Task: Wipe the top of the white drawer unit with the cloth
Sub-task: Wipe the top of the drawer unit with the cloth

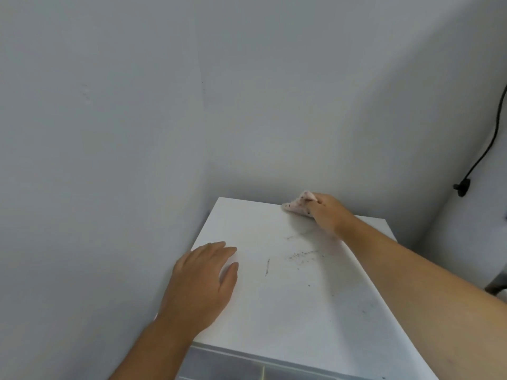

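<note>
I am reaching my right hand across the white drawer unit, its fingers clenched around a crumpled pale cloth with small dark spots, pressing it at the far edge of the top, up against the grey wall. My left hand is lying flat, fingers released and spread, on the near left part of the same top, well apart from the cloth. Dark specks and a short smear are showing on the surface between my two hands. A black cable is hanging down the wall at the far right.
</note>
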